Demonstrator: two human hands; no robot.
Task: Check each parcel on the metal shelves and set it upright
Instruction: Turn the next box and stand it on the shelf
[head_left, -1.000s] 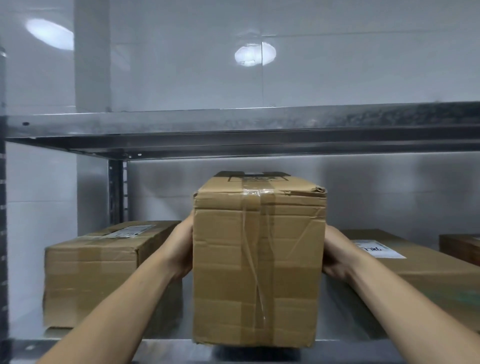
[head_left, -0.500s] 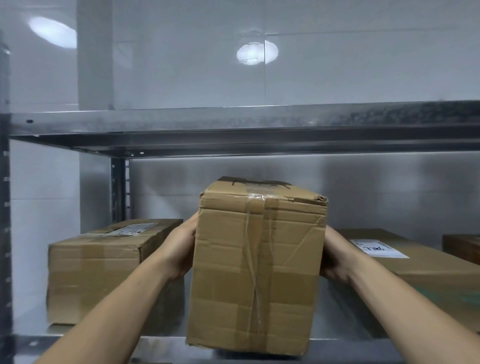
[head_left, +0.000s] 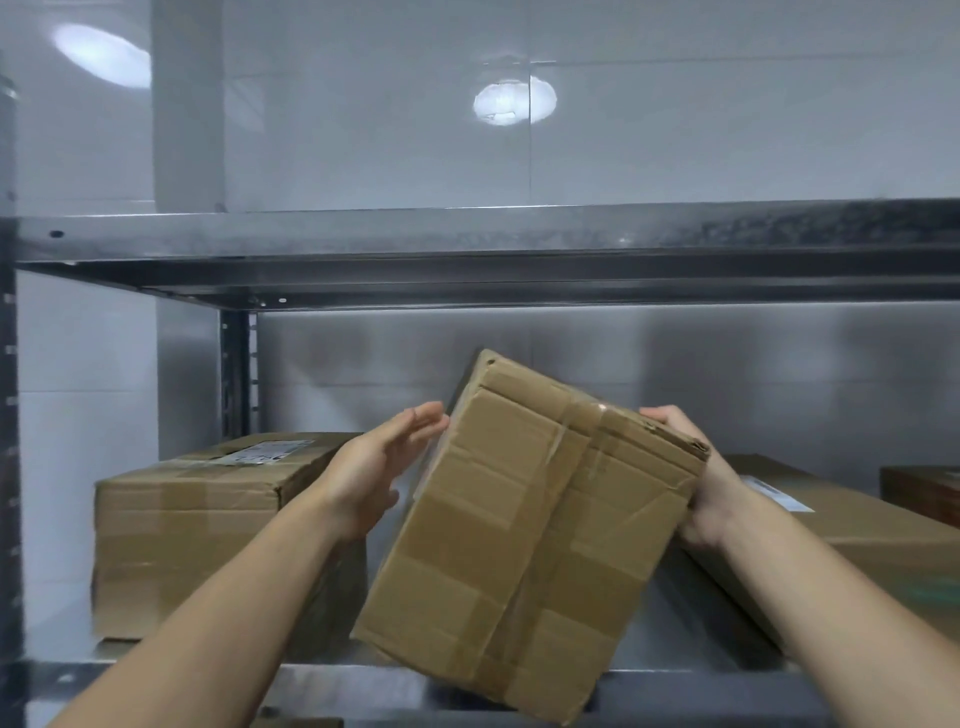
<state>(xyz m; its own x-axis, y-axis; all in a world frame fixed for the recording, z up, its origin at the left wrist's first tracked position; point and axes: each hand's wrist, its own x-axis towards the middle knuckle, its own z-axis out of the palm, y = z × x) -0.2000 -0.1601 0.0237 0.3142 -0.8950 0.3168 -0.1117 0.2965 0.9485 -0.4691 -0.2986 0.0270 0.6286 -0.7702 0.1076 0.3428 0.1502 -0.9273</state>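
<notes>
Step in hand: inspection of 1 cardboard parcel (head_left: 524, 530), tilted at centre frame, top leaning right, lower corner over the shelf front rail (head_left: 156, 680). Right grip (head_left: 701, 493) curled round the upper right edge, holding the parcel. Left grip (head_left: 379, 467) wide, fingers straight, at the left face; contact unclear. Next, probably: rotate to vertical, then lower squarely between flat parcel at lower left (head_left: 197, 530) and flat parcel at right (head_left: 857, 535).

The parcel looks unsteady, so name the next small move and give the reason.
Probably press the left hand against the left side of the tilted parcel: only the right hand grips it, at the top corner, and it leans right.
</notes>
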